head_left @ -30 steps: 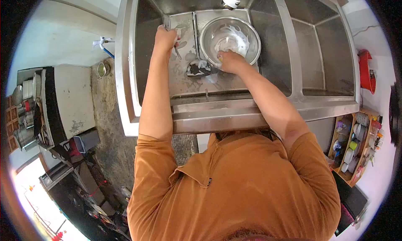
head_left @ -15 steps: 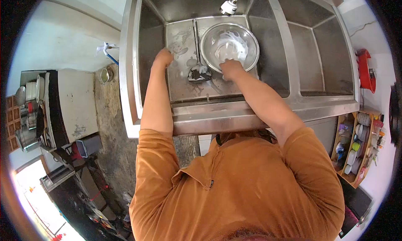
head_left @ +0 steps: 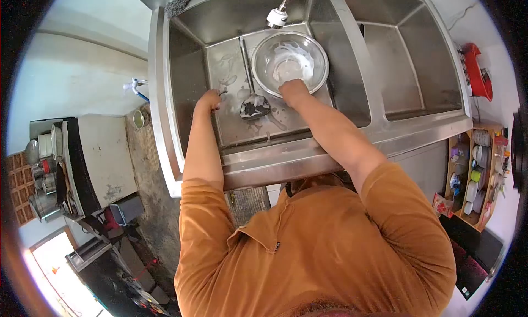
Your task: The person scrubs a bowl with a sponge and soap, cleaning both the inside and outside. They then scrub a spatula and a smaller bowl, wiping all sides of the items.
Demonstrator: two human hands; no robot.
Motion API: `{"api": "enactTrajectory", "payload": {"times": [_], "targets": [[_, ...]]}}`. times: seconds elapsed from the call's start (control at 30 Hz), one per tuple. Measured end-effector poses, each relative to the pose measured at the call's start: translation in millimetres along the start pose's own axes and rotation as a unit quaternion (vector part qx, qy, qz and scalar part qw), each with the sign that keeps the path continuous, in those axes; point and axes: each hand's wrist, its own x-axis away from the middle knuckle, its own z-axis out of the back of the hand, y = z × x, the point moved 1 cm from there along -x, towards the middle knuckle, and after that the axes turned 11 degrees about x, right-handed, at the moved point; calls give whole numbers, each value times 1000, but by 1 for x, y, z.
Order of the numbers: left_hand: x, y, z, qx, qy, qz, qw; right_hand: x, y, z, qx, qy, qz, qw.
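Note:
My right hand is closed at the near rim of a round metal bowl with white suds inside. The bowl stands on the floor of the left sink basin. To its left lies a metal spatula, its foamy, dark-patched blade toward me and its long handle pointing away. My left hand is low in the basin near the left wall, fingers curled. A small dark thing shows by its fingertips, too little of it to name.
A white-headed tap hangs above the basin's far side. A second basin lies right of a metal divider. A wire scourer rests on the far left corner. At right are a red basket and a wooden dish rack.
The view has shifted and turned slightly. My left hand has moved a little toward me along the left side of the basin. My right hand stays at the bowl's near rim.

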Motion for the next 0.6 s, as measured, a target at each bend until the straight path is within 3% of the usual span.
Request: {"api": "enactTrajectory", "payload": {"times": [0.1, 0.23, 0.3, 0.53, 0.6], "targets": [[-54, -49, -14, -54, -66, -60, 995, -2, 3, 14, -13, 59, -7, 998], [-62, -54, -18, -23, -84, -65, 994, -4, 7, 30, -76, 154, -50, 984], [-54, -44, -21, 35, -28, 37, 998, -1, 17, 45, -81, 165, -77, 980], [-46, -37, -18, -48, -63, 61, 995, 14, 68, 83, -129, 276, -178, 936], [-34, -29, -14, -72, -51, 34, 996, 20, 72, 92, -163, 262, -191, 932]]}}
